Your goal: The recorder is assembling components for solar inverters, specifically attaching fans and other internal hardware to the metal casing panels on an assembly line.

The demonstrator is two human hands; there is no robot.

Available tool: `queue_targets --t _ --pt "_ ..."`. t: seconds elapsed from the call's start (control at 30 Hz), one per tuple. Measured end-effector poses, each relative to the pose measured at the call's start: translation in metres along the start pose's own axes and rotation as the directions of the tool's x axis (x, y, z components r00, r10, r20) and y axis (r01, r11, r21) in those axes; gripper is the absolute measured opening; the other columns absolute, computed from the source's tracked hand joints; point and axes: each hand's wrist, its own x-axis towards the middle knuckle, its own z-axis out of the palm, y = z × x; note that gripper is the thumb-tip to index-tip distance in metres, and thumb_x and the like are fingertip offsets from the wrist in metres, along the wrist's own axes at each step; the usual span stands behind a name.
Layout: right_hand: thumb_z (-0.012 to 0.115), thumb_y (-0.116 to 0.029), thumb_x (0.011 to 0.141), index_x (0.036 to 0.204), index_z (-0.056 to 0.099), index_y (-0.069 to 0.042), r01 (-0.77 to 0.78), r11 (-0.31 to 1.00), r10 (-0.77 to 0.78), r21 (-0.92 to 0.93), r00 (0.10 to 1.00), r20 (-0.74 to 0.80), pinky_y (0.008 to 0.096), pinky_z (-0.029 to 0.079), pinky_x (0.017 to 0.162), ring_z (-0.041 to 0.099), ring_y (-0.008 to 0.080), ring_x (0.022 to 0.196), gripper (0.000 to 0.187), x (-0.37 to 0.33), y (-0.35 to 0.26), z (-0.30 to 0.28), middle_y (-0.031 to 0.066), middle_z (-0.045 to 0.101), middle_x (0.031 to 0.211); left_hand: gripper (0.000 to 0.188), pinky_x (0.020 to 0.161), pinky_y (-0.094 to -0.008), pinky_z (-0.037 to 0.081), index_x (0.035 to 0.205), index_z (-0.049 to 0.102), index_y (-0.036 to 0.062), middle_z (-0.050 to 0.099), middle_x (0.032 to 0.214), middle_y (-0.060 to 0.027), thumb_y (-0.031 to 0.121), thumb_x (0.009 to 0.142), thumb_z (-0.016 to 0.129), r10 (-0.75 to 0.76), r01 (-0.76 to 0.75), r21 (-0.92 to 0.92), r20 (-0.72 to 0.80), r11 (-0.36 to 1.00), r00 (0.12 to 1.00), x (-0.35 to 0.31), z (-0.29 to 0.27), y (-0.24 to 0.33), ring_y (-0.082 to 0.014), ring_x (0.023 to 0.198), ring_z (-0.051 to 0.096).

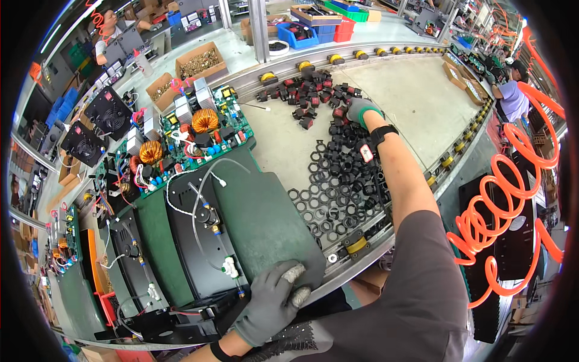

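My left hand (271,301), in a grey glove with worn pale fingertips, rests on the near edge of a dark green board (265,223), fingers apart and holding nothing visible. Stretched far forward, my right hand (360,111) is gloved with a green cuff. It reaches into the place where red and black switches (307,93) meet a heap of black plastic fittings (347,145). Its fingers are mostly hidden, so I cannot tell what they hold. Black ring nuts (329,205) lie nearer. On the green board sit curved black panels (202,235) with clear tubing, beside circuit boards (205,136) with copper coils.
Roller rails (335,59) edge the worktop at the back and right. Cardboard boxes of small metal parts (199,63) and a blue bin (297,36) stand behind. Coiled orange air hoses (506,187) hang at right. Other people work at far left and far right.
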Motion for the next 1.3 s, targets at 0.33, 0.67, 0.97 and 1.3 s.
queue_targets --t 0.33,0.67,0.97,1.3 --pt "0.065 -0.026 0.085 0.122 0.063 -0.009 0.261 0.637 -0.216 0.725 0.964 -0.158 0.0357 0.054 0.071 0.067 0.022 0.076 0.041 -0.146 -0.032 -0.081 0.0097 0.07 0.102 0.052 0.095 -0.0388 0.053 0.137 0.046 0.0027 0.059 0.123 -0.0142 0.033 0.098 0.063 -0.388 0.376 -0.727 0.163 0.574 0.907 0.029 0.006 0.011 -0.0237 0.105 0.063" --pt "0.07 -0.021 0.08 0.114 0.063 -0.011 0.77 0.579 -0.733 0.268 0.636 -0.243 0.0432 0.054 0.081 0.066 0.034 0.091 0.035 -0.407 -0.11 -0.038 0.0135 0.063 0.099 0.07 0.114 -0.0524 0.035 0.149 0.032 0.0098 0.038 0.151 -0.0177 0.061 0.1 0.035 -0.256 0.135 -0.889 0.267 -0.437 0.929 0.03 0.02 -0.006 -0.0344 0.139 0.04" --pt "0.066 -0.023 0.085 0.104 0.071 -0.008 0.654 0.636 -0.56 0.409 0.756 -0.339 0.0397 0.053 0.081 0.069 0.031 0.091 0.024 -0.301 -0.089 -0.046 0.015 0.071 0.095 0.056 0.076 -0.0367 0.055 0.125 0.055 0.0084 0.062 0.105 -0.0121 0.057 0.1 0.045 -0.365 0.138 -0.731 0.484 -0.668 0.795 0.014 0.017 0.002 -0.0228 0.091 0.062" --pt "0.061 -0.024 0.086 0.103 0.076 -0.02 0.22 0.969 -0.203 0.112 0.968 -0.148 0.0404 0.053 0.087 0.069 0.0323 0.097 0.023 -0.115 -0.091 0.019 0.0133 0.072 0.107 0.045 0.053 -0.0245 0.049 0.142 0.046 0.0084 0.062 0.094 -0.003 0.028 0.103 0.053 -0.352 0.74 -0.652 0.661 0.169 0.663 -0.014 -0.027 0.021 -0.0122 0.065 0.062"
